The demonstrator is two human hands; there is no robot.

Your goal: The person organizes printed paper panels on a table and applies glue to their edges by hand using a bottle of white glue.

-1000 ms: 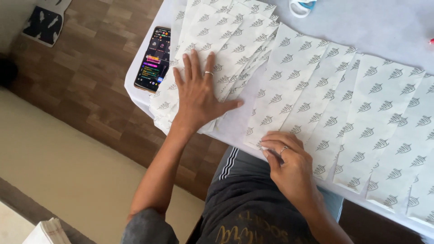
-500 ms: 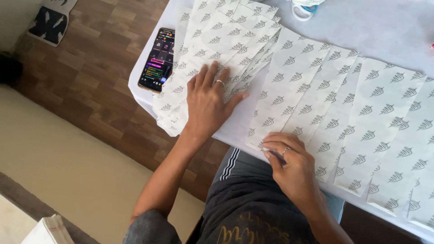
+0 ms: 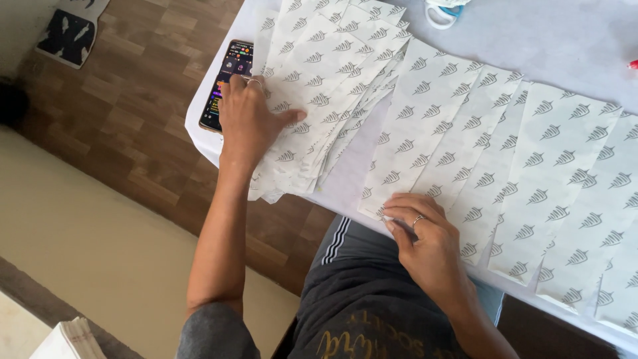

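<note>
Pinching a leaf-printed white paper strip's point(image 3: 425, 126) near end, my right hand point(image 3: 425, 242) (left hand point(image 3: 249, 119) flat, fingers spread, on the fanned stack point(image 3: 325, 80)); strip runs away from me.

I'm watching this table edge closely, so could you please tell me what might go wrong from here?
1. The stack of leaf-print sheets overhangs the table edge under the left hand; loose sheets could slide to the floor.
2. The phone lies at the edge beside that hand; a nudge might knock it off.
3. The right hand pinches the corner of a spread sheet, which could crease or shift its overlapping neighbours.
</note>
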